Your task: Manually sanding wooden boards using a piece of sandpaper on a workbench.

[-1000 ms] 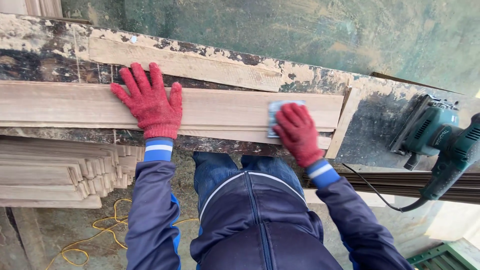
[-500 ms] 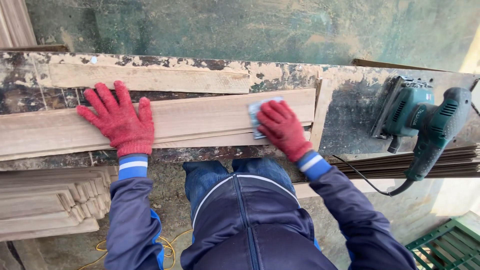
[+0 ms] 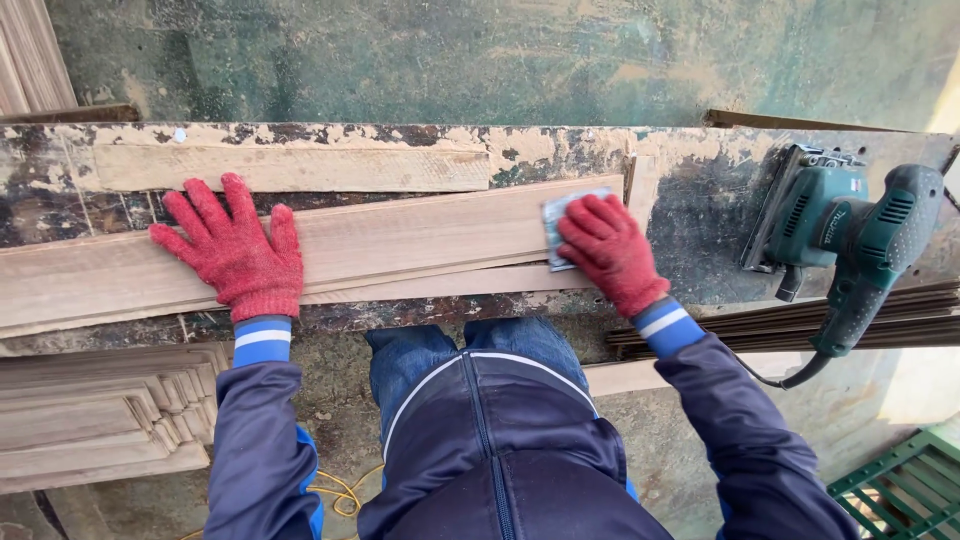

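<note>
Pressing gritty sandpaper sheet [image 3: 560, 225] on pale moulded plank [image 3: 400, 245]: right hand [image 3: 612, 252] grip clenched; left hand [image 3: 235, 250] flat, released.

Moulded board [image 3: 400, 240] pale bare matt wood; workbench [image 3: 700, 210] rough, flaking paint.

The left hand [image 3: 236, 252] lies flat on a long wooden board [image 3: 400, 240]; the right hand [image 3: 610, 250] presses sandpaper [image 3: 553, 215] there.
</note>
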